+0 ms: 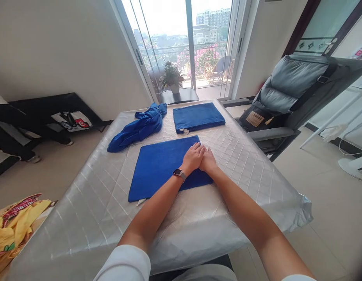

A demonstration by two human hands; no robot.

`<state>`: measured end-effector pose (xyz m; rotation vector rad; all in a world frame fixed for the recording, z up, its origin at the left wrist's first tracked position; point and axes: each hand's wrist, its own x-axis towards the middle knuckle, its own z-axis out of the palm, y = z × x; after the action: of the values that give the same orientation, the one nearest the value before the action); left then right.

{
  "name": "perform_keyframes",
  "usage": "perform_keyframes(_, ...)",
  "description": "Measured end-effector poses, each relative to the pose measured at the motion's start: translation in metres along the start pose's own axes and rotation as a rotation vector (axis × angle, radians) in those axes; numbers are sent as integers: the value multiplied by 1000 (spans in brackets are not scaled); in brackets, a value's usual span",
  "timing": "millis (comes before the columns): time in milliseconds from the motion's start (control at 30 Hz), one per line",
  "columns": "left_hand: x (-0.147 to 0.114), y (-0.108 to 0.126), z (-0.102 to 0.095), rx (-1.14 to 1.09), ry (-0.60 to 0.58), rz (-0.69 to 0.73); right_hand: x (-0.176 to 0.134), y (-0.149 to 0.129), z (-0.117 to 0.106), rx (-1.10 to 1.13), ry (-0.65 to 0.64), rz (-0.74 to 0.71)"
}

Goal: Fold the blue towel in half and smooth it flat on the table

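A blue towel (160, 164) lies folded flat in a rectangle on the table, its white tag at the near left corner. My left hand (193, 157), with a smartwatch on the wrist, rests flat on the towel near its right edge. Beside it and touching it, my right hand (209, 160) lies on the towel's right edge, fingers stretched out. Neither hand grips anything. Beyond them is a neat stack of folded blue towels (198, 116) with white tags. A crumpled blue towel (139, 128) lies at the table's far left.
A shiny, quilted silver cover (251, 183) drapes over the table. To the right stands a grey recliner (295, 89) with a black bag on it. A potted plant (172, 76) sits on a chair by the window. Yellow cloth (19, 222) lies at the lower left; someone's legs (11, 132) show behind.
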<state>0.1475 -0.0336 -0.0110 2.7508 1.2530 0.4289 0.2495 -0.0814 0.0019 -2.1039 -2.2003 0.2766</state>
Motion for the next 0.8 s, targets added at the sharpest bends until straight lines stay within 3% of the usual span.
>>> perform_keyframes(100, -4, -3, 1, 6, -11, -18, 0, 2, 0, 1, 22, 4)
perform_keyframes(200, -21, -27, -8, 34, -45, -91, 3, -1, 1, 41, 45, 44)
perform_keyframes(433, -73, -112, -40, 104, -107, -395, 7, -3, 1, 31, 34, 79)
perform_keyframes(600, -113, -167, -52, 135, -44, -592, 6, -2, 1, 8, 49, 82)
perform_keyframes(800, -125, -180, -51, 106, -4, -643, 8, -2, 3, -44, 46, 89)
